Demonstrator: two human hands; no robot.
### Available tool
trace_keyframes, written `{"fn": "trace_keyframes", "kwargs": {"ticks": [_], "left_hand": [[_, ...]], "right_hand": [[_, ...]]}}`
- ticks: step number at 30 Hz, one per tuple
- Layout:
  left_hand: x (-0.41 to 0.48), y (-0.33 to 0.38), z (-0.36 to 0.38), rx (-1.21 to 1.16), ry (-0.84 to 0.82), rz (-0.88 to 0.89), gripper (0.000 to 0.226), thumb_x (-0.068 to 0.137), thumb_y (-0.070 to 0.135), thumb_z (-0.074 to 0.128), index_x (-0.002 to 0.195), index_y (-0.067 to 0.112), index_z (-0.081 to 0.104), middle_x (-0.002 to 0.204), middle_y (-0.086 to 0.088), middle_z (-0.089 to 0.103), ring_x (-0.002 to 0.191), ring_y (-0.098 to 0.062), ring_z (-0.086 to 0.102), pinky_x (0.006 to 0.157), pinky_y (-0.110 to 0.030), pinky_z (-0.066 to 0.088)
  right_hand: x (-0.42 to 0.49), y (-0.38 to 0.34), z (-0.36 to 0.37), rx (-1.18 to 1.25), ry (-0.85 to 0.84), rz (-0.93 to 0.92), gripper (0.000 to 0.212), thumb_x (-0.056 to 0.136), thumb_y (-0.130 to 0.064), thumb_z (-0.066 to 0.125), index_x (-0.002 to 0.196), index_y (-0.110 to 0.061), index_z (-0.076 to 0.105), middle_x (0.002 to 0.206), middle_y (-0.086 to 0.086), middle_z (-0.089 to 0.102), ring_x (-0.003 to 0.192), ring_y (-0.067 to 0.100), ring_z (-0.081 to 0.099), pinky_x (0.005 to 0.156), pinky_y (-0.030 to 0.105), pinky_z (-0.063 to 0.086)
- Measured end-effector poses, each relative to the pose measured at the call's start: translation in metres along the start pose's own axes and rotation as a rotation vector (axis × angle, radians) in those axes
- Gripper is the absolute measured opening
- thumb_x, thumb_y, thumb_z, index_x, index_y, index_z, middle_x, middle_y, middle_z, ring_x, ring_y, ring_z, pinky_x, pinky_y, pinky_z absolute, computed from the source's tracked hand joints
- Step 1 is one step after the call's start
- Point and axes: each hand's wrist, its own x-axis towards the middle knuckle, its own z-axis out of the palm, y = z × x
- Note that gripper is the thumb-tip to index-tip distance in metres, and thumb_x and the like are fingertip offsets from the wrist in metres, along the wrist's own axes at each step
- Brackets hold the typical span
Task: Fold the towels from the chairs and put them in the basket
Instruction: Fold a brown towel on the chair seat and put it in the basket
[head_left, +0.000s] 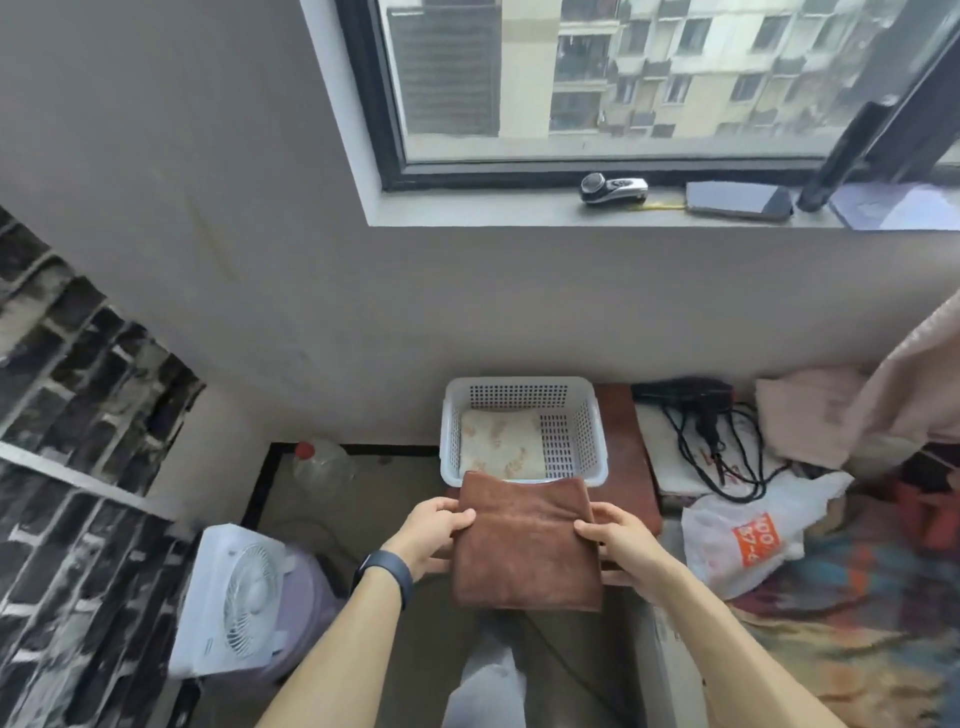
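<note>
A folded brown towel (525, 545) hangs between my two hands, just in front of the white perforated basket (576, 395). My left hand (434, 525) grips the towel's left edge and my right hand (615, 532) grips its right edge. The towel's far edge overlaps the basket's near rim. Inside the basket, on its left side, lies a folded cream towel with a pale orange pattern (501, 441). The basket stands on a dark reddish-brown stool or chair (626, 447) against the wall.
A white box fan (234, 597) stands low on the left, with a clear plastic jug (322, 462) behind it. Black cables (711, 436), a white plastic bag (753, 530) and pink cloth (831, 415) lie on the right. A phone (737, 200) and a small device (613, 188) rest on the windowsill.
</note>
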Motion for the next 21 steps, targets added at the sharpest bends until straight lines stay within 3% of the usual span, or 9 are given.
{"fn": "trace_keyframes", "kwargs": {"ticks": [4,7,11,13,16,19,21], "left_hand": [[0.053,0.026,-0.012,0.0,0.02,-0.094,0.02,0.096,0.022,0.063,0.115,0.016,0.066,0.103,-0.003,0.075,0.086,-0.021,0.071,0.071,-0.037,0.056],[0.09,0.05,-0.02,0.025,0.042,-0.114,0.033,0.094,0.027,0.065,0.125,0.015,0.061,0.111,-0.004,0.072,0.098,-0.023,0.07,0.075,-0.04,0.059],[0.14,0.074,-0.024,0.148,0.18,-0.05,0.053,0.08,0.04,0.07,0.125,0.015,0.058,0.119,-0.005,0.068,0.104,-0.024,0.066,0.095,-0.045,0.054],[0.154,0.085,-0.021,0.253,0.239,-0.007,0.049,0.084,0.039,0.068,0.125,0.015,0.058,0.121,-0.003,0.066,0.108,-0.024,0.063,0.101,-0.039,0.049],[0.173,0.096,-0.018,0.327,0.282,0.04,0.037,0.094,0.032,0.061,0.127,0.015,0.058,0.12,-0.002,0.064,0.108,-0.021,0.06,0.095,-0.028,0.044],[0.191,0.095,-0.015,0.399,0.315,0.057,0.036,0.096,0.032,0.059,0.127,0.014,0.058,0.122,-0.004,0.066,0.111,-0.024,0.061,0.094,-0.03,0.045],[0.202,0.091,-0.013,0.511,0.355,0.088,0.034,0.097,0.034,0.058,0.126,0.017,0.059,0.123,-0.005,0.066,0.112,-0.026,0.061,0.095,-0.034,0.048]], "right_hand": [[0.055,-0.029,0.008,-0.033,0.01,0.092,0.02,0.096,-0.022,0.063,0.115,-0.029,0.066,0.11,0.0,0.075,0.102,0.024,0.071,0.094,0.05,0.055],[0.094,-0.05,0.016,-0.043,0.058,0.116,0.02,0.097,-0.021,0.063,0.116,-0.024,0.065,0.11,0.002,0.073,0.102,0.024,0.07,0.091,0.047,0.057],[0.142,-0.074,0.026,-0.024,0.133,0.097,0.016,0.098,-0.018,0.061,0.114,-0.022,0.063,0.111,0.003,0.071,0.102,0.022,0.068,0.082,0.039,0.057],[0.164,-0.078,0.03,-0.041,0.157,0.093,0.017,0.098,-0.019,0.061,0.114,-0.024,0.063,0.111,0.001,0.071,0.101,0.021,0.069,0.088,0.045,0.058],[0.194,-0.081,0.032,-0.061,0.218,0.076,0.018,0.097,-0.018,0.061,0.115,-0.024,0.064,0.107,-0.002,0.072,0.098,0.019,0.071,0.089,0.044,0.059],[0.217,-0.082,0.034,-0.072,0.248,0.071,0.019,0.098,-0.015,0.06,0.115,-0.023,0.062,0.102,-0.006,0.069,0.093,0.016,0.069,0.081,0.036,0.058],[0.231,-0.08,0.034,-0.093,0.249,0.075,0.019,0.098,-0.015,0.061,0.116,-0.022,0.063,0.104,-0.003,0.069,0.093,0.016,0.069,0.084,0.038,0.059]]}}
